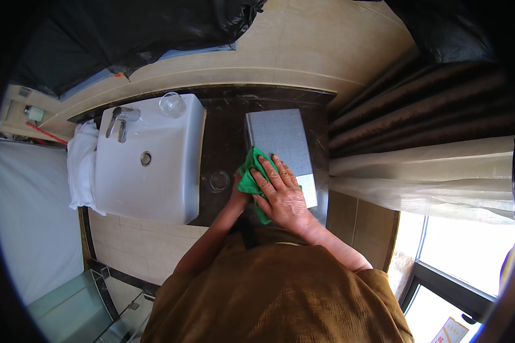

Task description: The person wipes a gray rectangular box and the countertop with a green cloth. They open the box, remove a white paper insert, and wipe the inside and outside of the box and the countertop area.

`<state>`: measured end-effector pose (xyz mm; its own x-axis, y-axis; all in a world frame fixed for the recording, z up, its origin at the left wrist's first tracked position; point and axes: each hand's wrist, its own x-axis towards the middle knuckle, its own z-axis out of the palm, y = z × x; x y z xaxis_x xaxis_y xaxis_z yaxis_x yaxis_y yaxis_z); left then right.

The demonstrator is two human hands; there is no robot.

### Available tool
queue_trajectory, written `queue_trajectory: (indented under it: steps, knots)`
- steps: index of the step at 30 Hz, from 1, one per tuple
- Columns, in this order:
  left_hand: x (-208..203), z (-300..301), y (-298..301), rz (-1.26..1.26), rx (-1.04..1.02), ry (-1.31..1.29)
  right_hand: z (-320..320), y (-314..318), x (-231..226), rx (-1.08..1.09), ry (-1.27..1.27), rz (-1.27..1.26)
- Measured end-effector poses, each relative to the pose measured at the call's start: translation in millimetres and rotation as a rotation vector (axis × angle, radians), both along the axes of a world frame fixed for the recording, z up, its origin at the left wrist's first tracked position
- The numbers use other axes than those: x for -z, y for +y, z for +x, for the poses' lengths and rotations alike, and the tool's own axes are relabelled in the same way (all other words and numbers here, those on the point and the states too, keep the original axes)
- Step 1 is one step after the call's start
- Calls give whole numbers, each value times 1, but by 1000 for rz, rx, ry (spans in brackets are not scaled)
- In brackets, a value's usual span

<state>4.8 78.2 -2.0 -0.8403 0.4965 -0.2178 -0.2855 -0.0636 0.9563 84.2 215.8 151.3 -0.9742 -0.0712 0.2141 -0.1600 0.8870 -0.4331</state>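
Observation:
A grey fabric-textured box [279, 134] with a pale front end lies on the dark counter. My right hand [286, 197] presses a bunched green cloth [250, 182] onto the box's near left part, its fingers laid long over the cloth. One end of the cloth hangs below the palm. My left hand [237, 191] is at the box's near left side, by the cloth. Its fingers are hidden behind the cloth, so whether it grips anything does not show. Left of that hand, a round clear glass [219, 181] stands on the counter.
The white washbasin [177, 148] with a chrome faucet [123, 121] fills the counter's left part. A second clear glass [172, 106] sits on its back right corner. White towels [83, 166] hang beside the basin. Brown curtains [423, 103] and a sheer curtain [429, 177] hang at right.

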Motion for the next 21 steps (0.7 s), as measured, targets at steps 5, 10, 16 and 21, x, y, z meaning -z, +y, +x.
queue_trajectory:
  steps: [5, 10, 16, 21]
  knots:
    - [-20, 5, -8, -70, -63, -2, -14, 14, -5, -46, -14, 92]
    - [-22, 5, -3, -52, -123, 148, -58, 42, 4, -60, 63, 179]
    - [-43, -3, 0, -177, -60, 150, -110, 73, 16, -28, 125, 244]
    - [-97, -13, 11, -268, -23, 337, -134, 90, 22, 69, 148, 279]
